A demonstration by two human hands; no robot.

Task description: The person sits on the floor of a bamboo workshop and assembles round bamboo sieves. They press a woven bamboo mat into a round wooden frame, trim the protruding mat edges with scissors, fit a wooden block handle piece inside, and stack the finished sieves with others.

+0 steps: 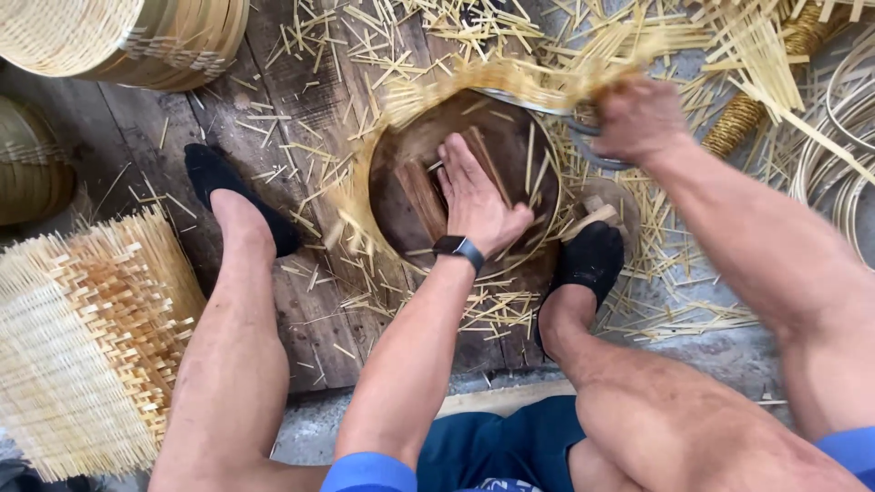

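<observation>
- Head view looked down past blue shorts [497, 446] and two bare legs to the plank floor [301, 337], where both feet in black socks [592, 260] were braced either side of the work.
- To the left, nearest the camera, a half-woven bamboo mat with bristling strip ends [87, 351] lay on the floor.
- Between the feet sat a round woven tray [396, 205], dark inside, its pale rim fringed with loose strip ends.
- Left hand [474, 196], a dark watch [458, 248] on its wrist, lay flat and unclenched inside the tray, pressing down on short brown wooden slats [421, 196].
- Right hand [638, 118] was clenched on a curved metal tool [583, 137] at the tray's far rim, beside the blurred fringe of strips [510, 77].
- By my judgement the step in hand was trimming the rim's protruding ends; the next move would call for turning the tray while the left hand kept it pinned.
- Cut bamboo offcuts [638, 292] littered the floor all around.
- Farthest off stood stacked finished baskets [118, 36] at upper left and coiled bamboo hoops [843, 137] at right.
</observation>
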